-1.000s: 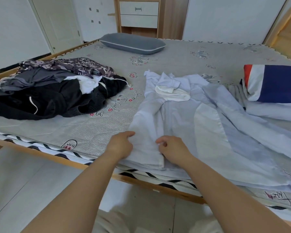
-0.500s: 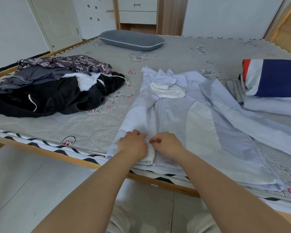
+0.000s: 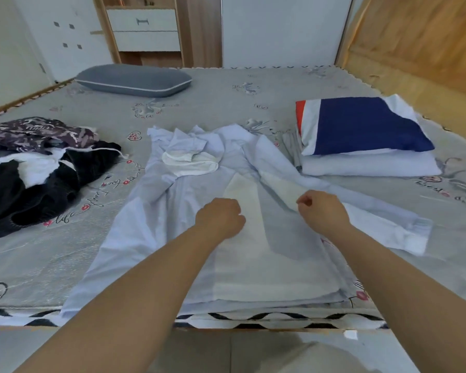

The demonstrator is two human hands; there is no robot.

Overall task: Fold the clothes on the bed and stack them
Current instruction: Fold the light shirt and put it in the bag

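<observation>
Light blue shirt lay spread face-up across the near half of the bed, collar toward the far side, hem at the near edge. Not yet folded; front panels partly open, one sleeve trailing out to the right.

Left hand sat on the shirt's middle, fingers curled under; whether it pinched cloth could not be told. Right hand pinched the edge of the right front panel, fingers closed on the fabric.

Folded stack stood on the right of the bed: a pale blue piece under a navy, white and red one. Two items apparently done.

Unfolded pile of dark and patterned garments lay on the left, well apart from the shirt. Judged: task under halfway, this shirt in early arranging, several pieces left.
</observation>
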